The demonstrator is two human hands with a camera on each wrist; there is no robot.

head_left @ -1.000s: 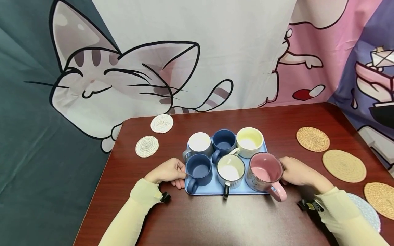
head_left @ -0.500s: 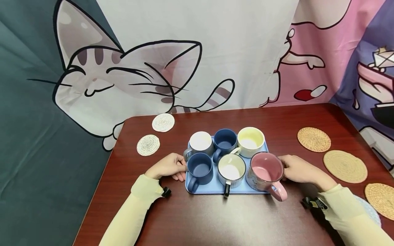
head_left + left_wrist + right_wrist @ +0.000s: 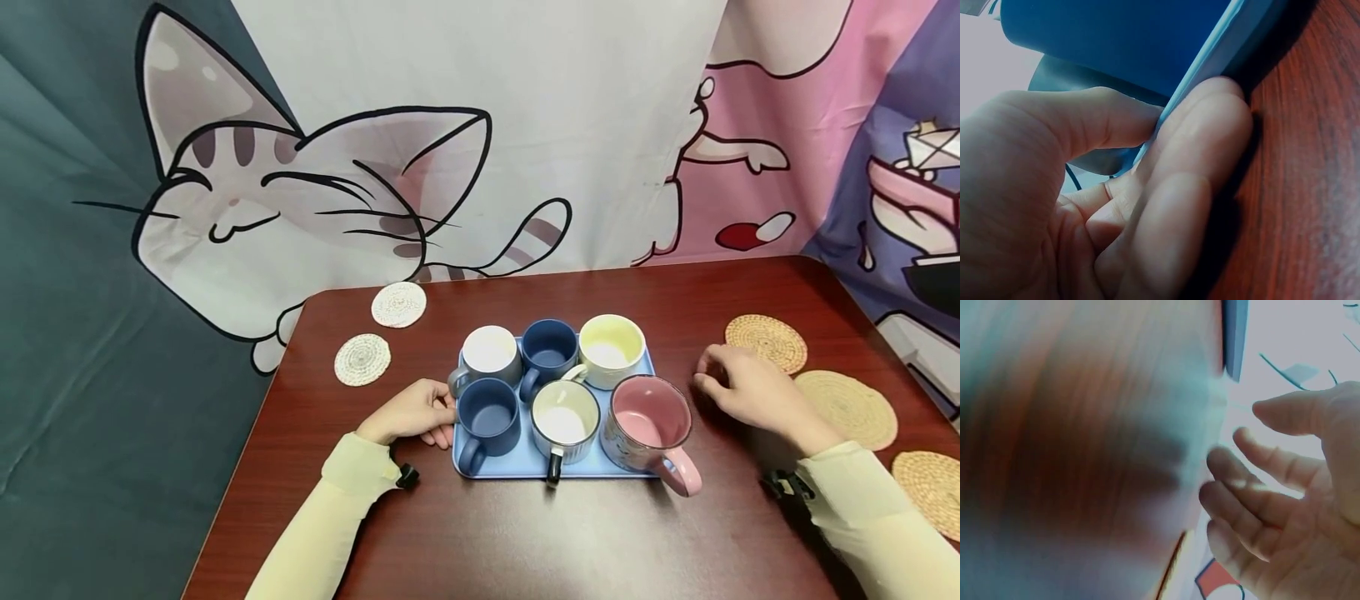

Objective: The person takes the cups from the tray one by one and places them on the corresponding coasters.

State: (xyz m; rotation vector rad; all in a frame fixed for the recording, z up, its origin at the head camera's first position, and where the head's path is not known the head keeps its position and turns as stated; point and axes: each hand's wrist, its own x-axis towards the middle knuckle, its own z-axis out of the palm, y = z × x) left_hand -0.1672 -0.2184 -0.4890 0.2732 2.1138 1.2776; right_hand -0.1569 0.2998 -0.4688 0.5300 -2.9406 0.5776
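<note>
A light blue tray lies on the table, bearing two rows of mugs. Behind are a grey mug with white inside, a dark blue mug and a pale yellow mug. In front stand another dark blue mug, a cream mug with a black handle and a large pink mug. My left hand pinches the tray's left rim between thumb and fingers. My right hand is apart from the tray's right side, its fingers loosely bent and holding nothing.
Two white woven coasters lie at the table's left. Several straw mats, including a tan one, lie at the right near and under the right arm. A printed cloth hangs behind the table.
My right hand has let go of the tray's right side and moved away to the right, toward the straw mats. The left hand, tray and mugs stay in place.
</note>
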